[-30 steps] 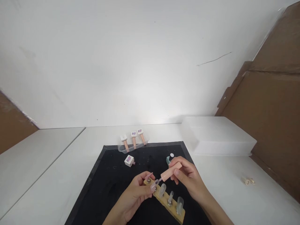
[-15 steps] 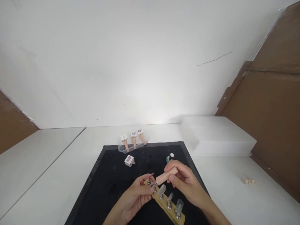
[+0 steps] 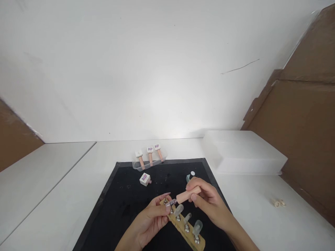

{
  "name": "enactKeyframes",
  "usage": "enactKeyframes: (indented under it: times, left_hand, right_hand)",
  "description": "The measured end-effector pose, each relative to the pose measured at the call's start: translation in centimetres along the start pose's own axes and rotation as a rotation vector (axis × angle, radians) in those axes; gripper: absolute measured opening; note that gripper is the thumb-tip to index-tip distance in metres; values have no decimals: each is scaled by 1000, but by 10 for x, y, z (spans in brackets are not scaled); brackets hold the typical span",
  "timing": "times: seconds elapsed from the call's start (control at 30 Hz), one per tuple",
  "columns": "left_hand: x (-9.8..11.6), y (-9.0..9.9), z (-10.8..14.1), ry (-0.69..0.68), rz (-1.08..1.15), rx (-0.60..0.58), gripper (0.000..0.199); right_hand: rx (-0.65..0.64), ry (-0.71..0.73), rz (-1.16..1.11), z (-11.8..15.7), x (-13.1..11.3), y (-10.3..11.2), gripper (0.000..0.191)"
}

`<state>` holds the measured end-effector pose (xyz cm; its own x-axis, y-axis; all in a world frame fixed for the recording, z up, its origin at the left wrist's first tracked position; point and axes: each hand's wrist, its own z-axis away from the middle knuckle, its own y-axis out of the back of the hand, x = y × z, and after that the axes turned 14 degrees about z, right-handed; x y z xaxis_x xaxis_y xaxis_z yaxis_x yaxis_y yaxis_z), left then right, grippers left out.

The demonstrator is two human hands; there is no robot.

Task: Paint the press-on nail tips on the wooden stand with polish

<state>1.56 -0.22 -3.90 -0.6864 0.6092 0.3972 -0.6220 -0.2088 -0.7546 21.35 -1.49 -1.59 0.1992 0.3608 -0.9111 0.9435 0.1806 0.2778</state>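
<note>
My left hand [image 3: 151, 215] is closed around the far end of a yellowish wooden nail-tip stand [image 3: 184, 230], which slants toward me. Clear false nail tips [image 3: 198, 227] stand on its metal posts. Between the fingers and thumb of my right hand [image 3: 209, 204] is a nail polish brush [image 3: 188, 194] by its pink cap. Its bristle end points left, at my left thumbnail and the stand's far posts; whether it touches a nail tip there I cannot tell. An open white polish bottle [image 3: 144, 179] lies on its side on the black mat [image 3: 123, 195].
Behind the mat's back edge, a clear tray [image 3: 138, 168] holds three pink-capped polish bottles [image 3: 150, 150]. A small teal item with a white top [image 3: 192, 173] is partly behind my right hand. At right are a white box [image 3: 248, 153] and small cream rings [image 3: 277, 202].
The brush in my right hand has shifted slightly right and up, now lying flatter. The stand in my left hand has tilted a little, its near end moving left.
</note>
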Motion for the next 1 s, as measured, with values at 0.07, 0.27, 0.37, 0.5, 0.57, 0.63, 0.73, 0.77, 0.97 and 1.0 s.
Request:
enactKeyframes:
  times: [0.07,0.27,0.37,0.5,0.57,0.63,0.73,0.77,0.97,1.0]
  left_hand:
    - [0,1,0,0,8,5,50]
    - [0,0,2,-1,28,29,53]
    - [2,0,3,5,37,14,50]
    - [2,3,3,2,34,-17,46]
    - [2,3,2,0,23,-3,46]
    - [2,2,2,-4,11,12,46]
    - [1,0,2,-4,4,17,44]
    - [1,0,2,-2,6,16,44]
    - [2,3,-1,0,52,7,44]
    - [2,3,-1,3,59,8,44]
  right_hand:
    - [10,-3,6,-1,2,0,10]
    - [58,9,31,-1,4,1,13]
    - [75,10,27,0,3,2,11]
    - [105,0,0,0,5,1,11]
    - [111,0,-18,1,7,0,12]
    - [94,18,-35,1,7,-1,12]
    - [38,58,-40,0,3,-2,12]
    - [24,66,-31,0,1,-2,12]
    - [26,64,43,-2,-2,0,11]
    - [29,58,42,-2,-1,0,11]
